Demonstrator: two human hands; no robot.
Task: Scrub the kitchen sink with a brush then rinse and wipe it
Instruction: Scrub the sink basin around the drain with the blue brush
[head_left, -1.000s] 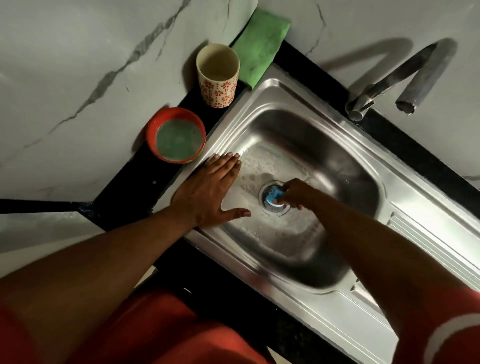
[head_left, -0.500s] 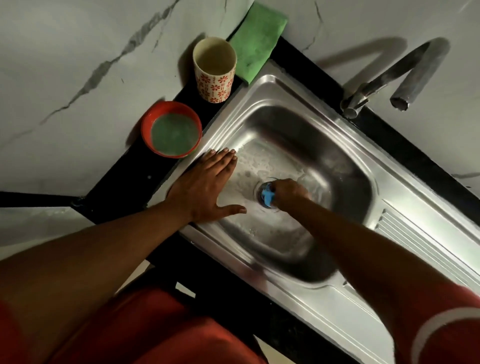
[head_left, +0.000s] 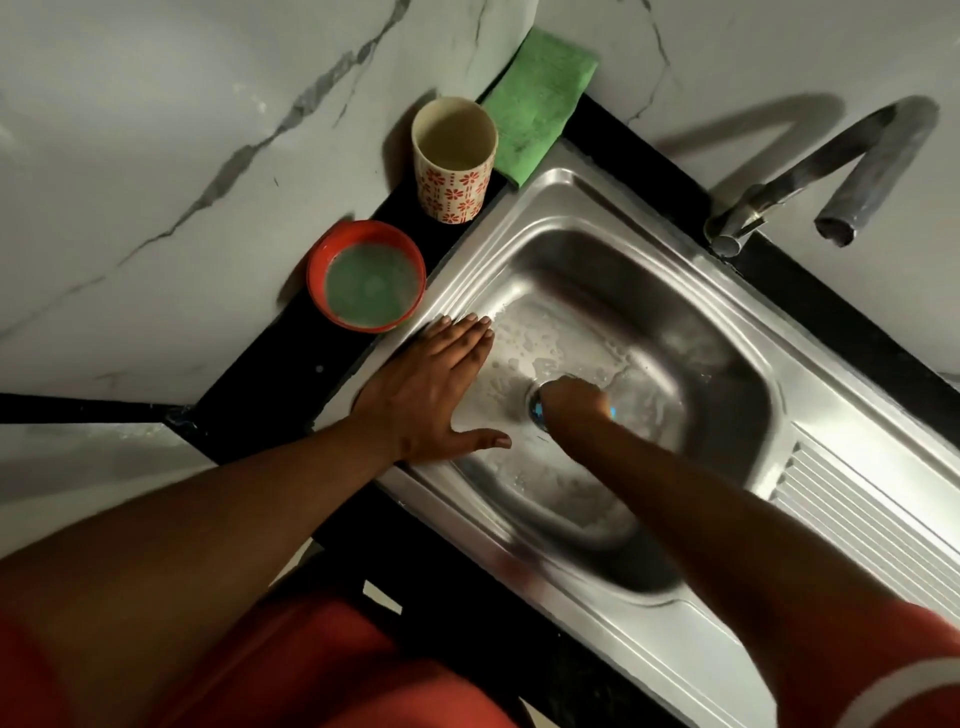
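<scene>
White, grey-veined marbled surface (head_left: 156, 156) surrounding a stainless-steel sink (head_left: 597, 202), which serves as the reference for all positions. The sink is a rounded rectangular basin with a stepped rim, a smooth brushed finish, and a ribbed drainboard (head_left: 857, 519) on its right. Its floor is wet and flecked with patches of soap foam (head_left: 524, 332). A glossy black counter strip (head_left: 270, 374) borders the sink on its left and far sides. A bent tubular metal faucet (head_left: 810, 171) rises from the far rim, its spout pointing down beyond the basin edge. The left hand (head_left: 441, 384) lies flat on the sink's left rim, fingers straight and together, thumb spread over the basin wall. The right hand (head_left: 574, 400) is curled into a fist at the centre of the basin floor, directly over the drain, gripping the brush (head_left: 538, 411). Only blue slivers of the brush show beside the blurred knuckles. A folded green cloth (head_left: 540, 98) with a napped texture lies at the sink's far-left corner. A round red bowl (head_left: 322, 291) holding cloudy green liquid sits just left of the sink. A cylindrical cream cup (head_left: 453, 192) printed with red flowers stands between bowl and cloth.
</scene>
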